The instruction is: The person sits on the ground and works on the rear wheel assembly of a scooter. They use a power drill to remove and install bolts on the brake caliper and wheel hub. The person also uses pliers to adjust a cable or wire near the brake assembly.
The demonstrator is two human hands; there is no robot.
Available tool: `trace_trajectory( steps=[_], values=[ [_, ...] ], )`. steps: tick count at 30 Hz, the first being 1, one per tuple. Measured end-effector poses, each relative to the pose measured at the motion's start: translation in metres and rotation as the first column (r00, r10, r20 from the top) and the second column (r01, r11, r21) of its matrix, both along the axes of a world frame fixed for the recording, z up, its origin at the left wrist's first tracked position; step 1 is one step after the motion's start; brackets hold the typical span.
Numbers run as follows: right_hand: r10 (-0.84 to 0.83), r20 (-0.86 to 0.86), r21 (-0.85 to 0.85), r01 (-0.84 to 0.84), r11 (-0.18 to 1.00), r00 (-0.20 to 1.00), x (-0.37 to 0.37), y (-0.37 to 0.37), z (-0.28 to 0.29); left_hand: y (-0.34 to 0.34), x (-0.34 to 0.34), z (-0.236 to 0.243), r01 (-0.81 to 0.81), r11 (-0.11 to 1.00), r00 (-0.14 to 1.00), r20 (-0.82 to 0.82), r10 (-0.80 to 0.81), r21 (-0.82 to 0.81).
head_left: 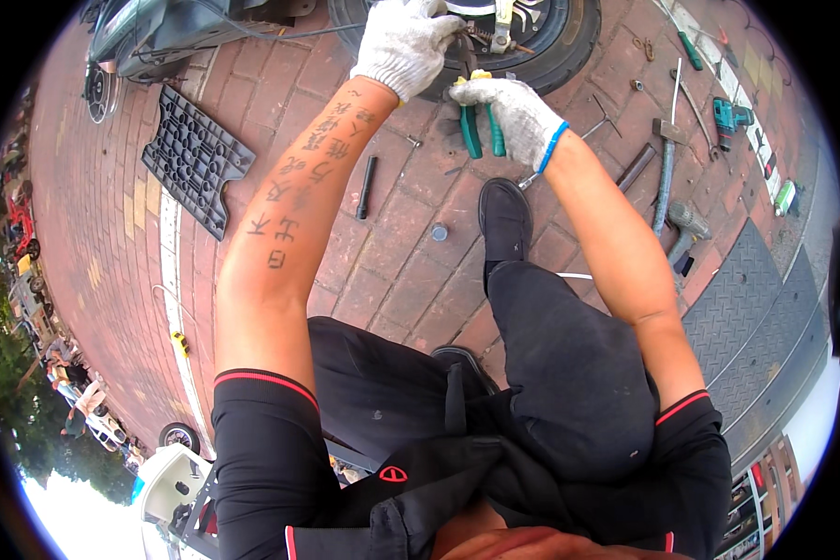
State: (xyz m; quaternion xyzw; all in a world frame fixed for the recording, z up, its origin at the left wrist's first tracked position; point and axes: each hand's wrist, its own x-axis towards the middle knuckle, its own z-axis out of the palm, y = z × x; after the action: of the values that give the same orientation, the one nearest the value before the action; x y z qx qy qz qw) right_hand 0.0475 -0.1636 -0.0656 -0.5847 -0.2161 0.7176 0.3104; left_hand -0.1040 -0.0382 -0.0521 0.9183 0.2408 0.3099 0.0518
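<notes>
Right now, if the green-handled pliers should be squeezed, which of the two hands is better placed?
Probably the right hand: it holds the pliers. The left hand is away from their green handles, at the wheel; what it grips is unclear.

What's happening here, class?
The person's white-gloved right hand grips green-handled metal pliers at a wheel with a black rubber tyre. The white-gloved left hand is beside the silver metal parts at the wheel's centre; its exact hold is hidden. On the red brick paving lie a blue-grey-handled hammer and a teal-and-black power drill, to the right.
</notes>
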Motion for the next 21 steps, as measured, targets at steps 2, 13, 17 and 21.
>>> trace_trajectory(
  steps=[2, 13, 17, 21],
  values=[
    [-0.022, -0.065, 0.024, 0.023, 0.999, 0.998, 0.001, 0.0, -0.002, 0.0, 0.0, -0.001, -0.003, 1.0, 1.0, 0.001, 0.003, 0.008],
    [-0.148, -0.167, 0.016, 0.153, 0.988, 0.975, -0.012, 0.002, -0.007, -0.002, 0.001, -0.004, -0.037, 0.999, 0.999, 0.008, 0.037, 0.036],
    [-0.179, -0.274, -0.045, 0.174, 0.984, 0.945, -0.013, 0.002, -0.023, -0.005, 0.004, -0.002, -0.043, 0.999, 0.999, 0.021, 0.042, 0.024],
    [-0.17, -0.205, -0.073, 0.158, 0.985, 0.964, -0.02, -0.001, -0.018, -0.008, 0.004, 0.004, -0.053, 0.998, 0.998, 0.049, 0.05, 0.045]
  ],
)
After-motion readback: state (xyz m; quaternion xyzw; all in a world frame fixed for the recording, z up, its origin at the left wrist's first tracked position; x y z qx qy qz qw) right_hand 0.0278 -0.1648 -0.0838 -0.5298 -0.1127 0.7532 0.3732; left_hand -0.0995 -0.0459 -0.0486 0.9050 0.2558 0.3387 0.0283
